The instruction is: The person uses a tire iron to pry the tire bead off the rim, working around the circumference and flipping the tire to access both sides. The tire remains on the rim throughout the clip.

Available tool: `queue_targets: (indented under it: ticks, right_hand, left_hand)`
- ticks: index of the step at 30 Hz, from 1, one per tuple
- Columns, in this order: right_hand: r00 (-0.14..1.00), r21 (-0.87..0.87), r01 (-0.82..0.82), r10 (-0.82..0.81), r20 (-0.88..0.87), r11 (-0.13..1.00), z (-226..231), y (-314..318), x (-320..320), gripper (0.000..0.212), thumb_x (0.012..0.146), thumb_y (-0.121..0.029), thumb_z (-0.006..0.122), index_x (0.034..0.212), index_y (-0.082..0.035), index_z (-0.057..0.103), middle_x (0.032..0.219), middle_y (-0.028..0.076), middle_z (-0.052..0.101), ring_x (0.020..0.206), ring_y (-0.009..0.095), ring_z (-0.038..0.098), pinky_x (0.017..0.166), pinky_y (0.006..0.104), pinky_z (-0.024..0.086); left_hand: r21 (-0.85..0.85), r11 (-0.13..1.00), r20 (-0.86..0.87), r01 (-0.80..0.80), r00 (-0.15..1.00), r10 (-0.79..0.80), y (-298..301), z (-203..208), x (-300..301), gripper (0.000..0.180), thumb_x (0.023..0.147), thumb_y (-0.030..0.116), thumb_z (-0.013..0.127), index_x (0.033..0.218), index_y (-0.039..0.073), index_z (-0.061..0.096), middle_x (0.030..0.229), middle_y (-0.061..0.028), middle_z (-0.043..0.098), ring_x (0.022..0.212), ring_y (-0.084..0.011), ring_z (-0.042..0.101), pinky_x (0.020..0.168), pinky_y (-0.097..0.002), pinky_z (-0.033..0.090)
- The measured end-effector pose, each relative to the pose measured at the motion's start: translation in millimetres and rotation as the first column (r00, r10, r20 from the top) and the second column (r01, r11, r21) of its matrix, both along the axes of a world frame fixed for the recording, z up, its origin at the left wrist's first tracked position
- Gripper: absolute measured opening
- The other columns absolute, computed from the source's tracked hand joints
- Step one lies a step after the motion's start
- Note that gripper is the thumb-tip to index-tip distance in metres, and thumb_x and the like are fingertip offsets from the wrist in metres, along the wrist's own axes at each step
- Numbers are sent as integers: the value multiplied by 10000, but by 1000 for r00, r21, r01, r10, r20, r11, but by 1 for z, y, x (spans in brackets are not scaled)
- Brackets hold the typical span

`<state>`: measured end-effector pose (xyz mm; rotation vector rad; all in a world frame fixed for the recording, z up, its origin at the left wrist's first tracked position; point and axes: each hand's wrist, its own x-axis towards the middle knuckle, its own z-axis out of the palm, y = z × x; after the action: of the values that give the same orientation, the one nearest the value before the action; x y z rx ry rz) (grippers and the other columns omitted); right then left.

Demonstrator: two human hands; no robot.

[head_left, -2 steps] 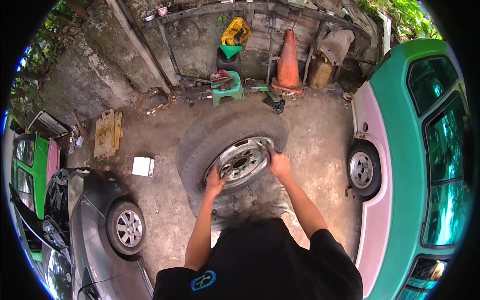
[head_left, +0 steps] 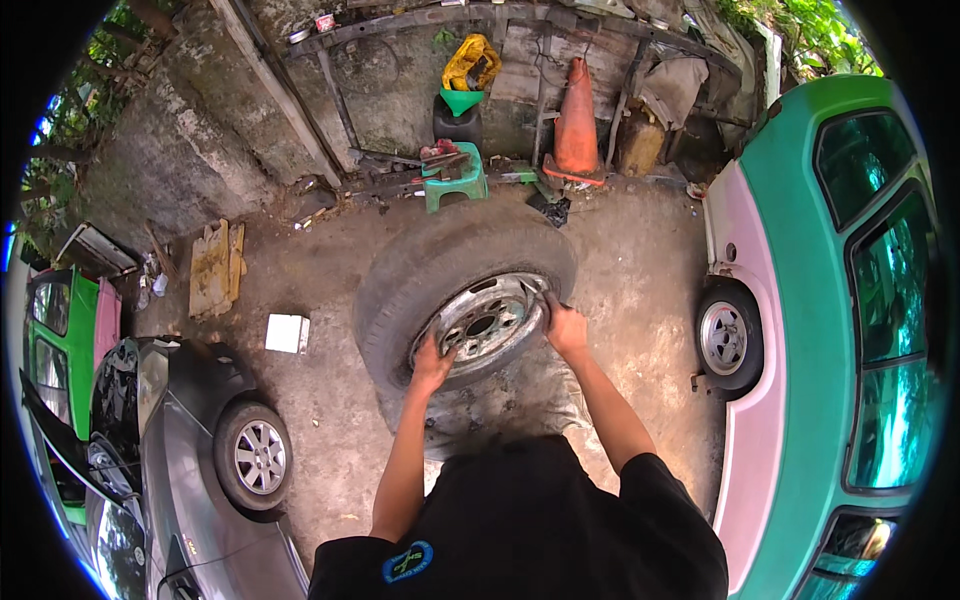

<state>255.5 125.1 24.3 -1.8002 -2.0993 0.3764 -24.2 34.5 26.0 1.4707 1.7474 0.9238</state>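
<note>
A car wheel with a worn dark tyre point(head_left: 420, 270) and a silver steel rim point(head_left: 483, 326) is tilted toward me at the middle of the view. My left hand point(head_left: 433, 362) grips the near left edge of the rim, its fingers partly hidden inside. At the right edge of the rim, my right hand point(head_left: 566, 327) is closed with the thumb pressed to the metal. Below the wheel and in front of my black shirt lies a dark grey, dusty cloth or pad point(head_left: 500, 412).
A grey car point(head_left: 180, 430) stands at left, a green and pink vehicle point(head_left: 765, 330) at right. Along the back wall are a green stool point(head_left: 457, 182) with tools, an orange cone point(head_left: 576, 130) and a yellow jug point(head_left: 472, 62). A white box point(head_left: 287, 333) lies on the floor.
My right hand has shifted slightly right and down along the rim. The wheel and my left hand look almost unmoved.
</note>
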Motion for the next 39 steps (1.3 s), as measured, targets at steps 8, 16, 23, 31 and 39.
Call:
queue_targets:
  ticks: [8,16,23,31,39]
  right_hand:
    - [976,23,62,-56,-209,998,-8,-20,-10,293,955,-322,516,1118,-119,652,740,253,654,690,455,646,646,526,525]
    - [997,-245,83,-78,29,966,-16,-28,16,295,954,-325,506,1123,-127,645,846,289,649,806,461,644,725,531,517]
    - [956,-45,142,-148,-254,989,-28,-35,12,284,987,-318,487,1101,-97,625,841,254,657,820,451,634,683,512,508]
    - [994,-203,72,-86,-62,977,-31,-30,12,353,983,-353,442,1119,-89,633,821,275,659,797,456,650,711,527,523]
    - [999,-240,35,-27,37,970,-42,-30,17,300,966,-308,480,1137,-102,614,842,276,659,802,461,647,723,535,523]
  left_hand:
    - [-10,1000,-59,-26,998,25,-7,-4,3,746,838,181,680,1452,1,298,1372,-288,468,1297,-426,426,1093,-435,335]
    - [20,999,2,-28,1000,28,-9,0,1,709,832,174,688,1423,-22,348,1369,-288,473,1300,-417,431,1096,-424,333]
    - [-24,999,10,-45,999,45,-13,5,5,686,842,145,682,1421,-22,354,1376,-268,476,1318,-370,430,1105,-399,315]
    - [3,999,14,-36,999,36,-12,8,2,678,843,169,673,1420,-5,363,1385,-270,467,1317,-409,415,1103,-427,322]
    - [-80,996,45,-46,998,50,-14,10,4,674,843,157,687,1414,-17,375,1376,-252,485,1317,-362,434,1107,-398,310]
